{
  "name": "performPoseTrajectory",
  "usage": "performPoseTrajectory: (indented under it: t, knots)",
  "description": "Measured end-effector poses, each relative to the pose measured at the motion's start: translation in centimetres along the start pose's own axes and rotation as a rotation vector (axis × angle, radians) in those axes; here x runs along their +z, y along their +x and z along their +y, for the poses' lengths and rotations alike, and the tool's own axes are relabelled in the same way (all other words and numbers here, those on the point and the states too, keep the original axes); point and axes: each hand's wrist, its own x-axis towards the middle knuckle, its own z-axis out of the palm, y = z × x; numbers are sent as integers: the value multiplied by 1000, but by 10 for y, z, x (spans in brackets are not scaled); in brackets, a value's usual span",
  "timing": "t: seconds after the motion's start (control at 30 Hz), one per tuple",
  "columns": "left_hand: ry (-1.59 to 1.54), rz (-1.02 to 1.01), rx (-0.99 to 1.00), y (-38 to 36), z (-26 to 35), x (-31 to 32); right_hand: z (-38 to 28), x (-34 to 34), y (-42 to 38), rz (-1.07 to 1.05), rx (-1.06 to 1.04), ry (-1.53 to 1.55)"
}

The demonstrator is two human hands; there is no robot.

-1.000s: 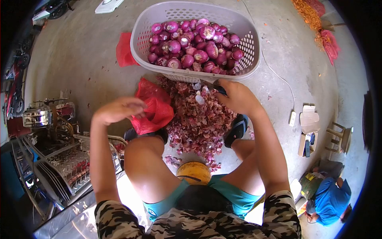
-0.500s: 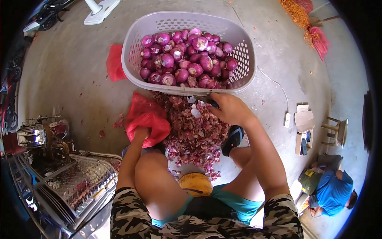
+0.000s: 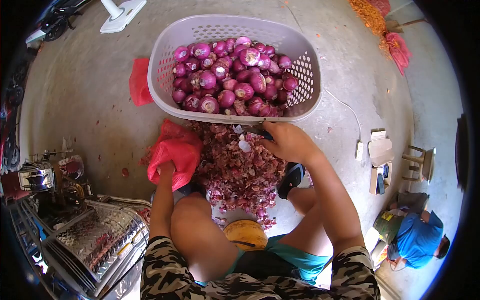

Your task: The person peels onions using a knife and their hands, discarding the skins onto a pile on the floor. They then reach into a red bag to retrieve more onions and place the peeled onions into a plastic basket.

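My left hand [image 3: 166, 171] reaches into a red mesh bag [image 3: 177, 150]; its fingers are hidden by the mesh. My right hand [image 3: 287, 141] is closed round the dark handle of a knife [image 3: 260, 131], just below the near rim of a grey plastic basket [image 3: 225, 119]. Many purple onions [image 3: 243, 91] lie in the basket. Below it, a heap of dry onion skins [image 3: 240, 170] spreads over the floor between my feet, with a pale piece [image 3: 244, 146] on top.
Another red mesh piece [image 3: 141, 82] lies left of the basket. A metal rack [image 3: 100, 235] stands at lower left. To the right are a white power strip [image 3: 359, 151], an open box [image 3: 381, 170], a wooden stool [image 3: 419, 164] and a person in blue [image 3: 420, 240].
My left hand and the red bag have moved a little left and down. The right hand stays near the basket's rim, with more of the blade showing.
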Motion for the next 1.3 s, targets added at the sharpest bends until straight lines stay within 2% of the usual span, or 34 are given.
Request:
performPoseTrajectory:
  t: [0.63, 0.87, 0.97, 1.1, 1.17, 1.23, 1.3]
  knots:
    - [-51, 8, 2, 2, -8, -8, 2, 5, -7, 37, 8, -32]
    - [-77, 1, 6, -12, -25, -11, -4, 0, -11, -14, 44, -43]
    - [-141, -28, 26, -28, -44, -14, -1, 0, -13, 36, 1, -22]
    - [-431, -155, 55, -69, -97, -26, -1, -2, -15, 58, -9, 3]
    - [-781, -271, 154, -98, -113, -49, -3, -6, -16, 65, -20, 23]
    - [-1030, -367, 335, -140, -88, -103, -6, -7, -17, 101, 6, 28]
    - [-1147, -411, 563, -190, -23, -175, -12, -4, -14, 137, -6, 74]
